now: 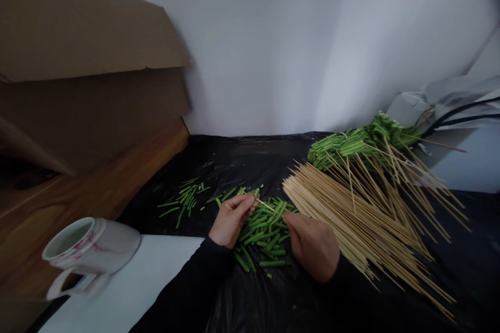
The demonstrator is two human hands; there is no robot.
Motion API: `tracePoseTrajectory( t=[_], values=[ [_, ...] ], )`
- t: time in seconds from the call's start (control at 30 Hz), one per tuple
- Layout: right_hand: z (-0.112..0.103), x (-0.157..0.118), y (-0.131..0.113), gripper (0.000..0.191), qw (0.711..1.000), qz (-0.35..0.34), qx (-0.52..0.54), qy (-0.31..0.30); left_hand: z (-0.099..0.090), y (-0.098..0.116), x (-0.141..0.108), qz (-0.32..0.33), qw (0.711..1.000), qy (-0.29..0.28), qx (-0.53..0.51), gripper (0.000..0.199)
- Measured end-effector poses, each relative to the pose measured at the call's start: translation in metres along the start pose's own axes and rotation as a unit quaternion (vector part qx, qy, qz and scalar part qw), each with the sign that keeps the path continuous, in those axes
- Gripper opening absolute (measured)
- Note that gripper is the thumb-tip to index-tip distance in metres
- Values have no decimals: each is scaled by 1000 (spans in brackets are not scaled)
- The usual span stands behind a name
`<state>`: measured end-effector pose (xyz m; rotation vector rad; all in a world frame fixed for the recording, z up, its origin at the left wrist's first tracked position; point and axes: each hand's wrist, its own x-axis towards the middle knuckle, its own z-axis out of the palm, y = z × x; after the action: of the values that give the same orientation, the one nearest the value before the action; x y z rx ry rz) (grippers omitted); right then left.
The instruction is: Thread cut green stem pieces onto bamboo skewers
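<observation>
Left hand (236, 213): thumb and index pinched together on a short green piece (257, 193), right at the end of a thin wooden skewer (267, 205). Right hand (314, 244): fingers curled tight around that same skewer, which slants between the two hands; the rest of it is hidden by the grip. Can't tell if the tip is through the piece or just touching. Step in hand, as I read it: putting a green piece on the skewer. Next move seems to call for a firm left pinch, tip lined up with the piece, and a short controlled push from the right, fingertips out of the point's path. Below the hands, a pile of cut green stems (267, 239); just left of it, a looser scatter of cut bits (187, 197). Right of the right hand, a big fan of bare skewers (351, 213), and behind that a heap of green-loaded skewers (347, 148). All on black plastic sheeting (242, 158). Farther out: a white mug (117, 244) with reddish marks, lying tilted on a white surface (164, 257) at left, cardboard box (94, 36) behind, pale wall (253, 47) beyond.
</observation>
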<state>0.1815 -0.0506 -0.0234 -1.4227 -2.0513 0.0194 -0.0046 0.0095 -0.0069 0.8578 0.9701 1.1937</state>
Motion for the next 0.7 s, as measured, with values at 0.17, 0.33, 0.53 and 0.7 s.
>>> tracePoseTrajectory(
  t=[0.17,0.33,0.53,0.7],
  values=[
    [0,-1,-1,26,997,-26,-67,10,-4,-5,3,31,998,3,62,25],
    [-1,-2,-3,24,998,-16,-59,-3,-5,-6,2,61,990,24,124,24],
    [2,-2,-3,25,1000,9,-5,-8,-4,-5,2,19,998,10,54,24],
    [2,-1,-3,25,1000,5,17,3,-2,-2,3,-12,1000,3,-17,29]
  ],
)
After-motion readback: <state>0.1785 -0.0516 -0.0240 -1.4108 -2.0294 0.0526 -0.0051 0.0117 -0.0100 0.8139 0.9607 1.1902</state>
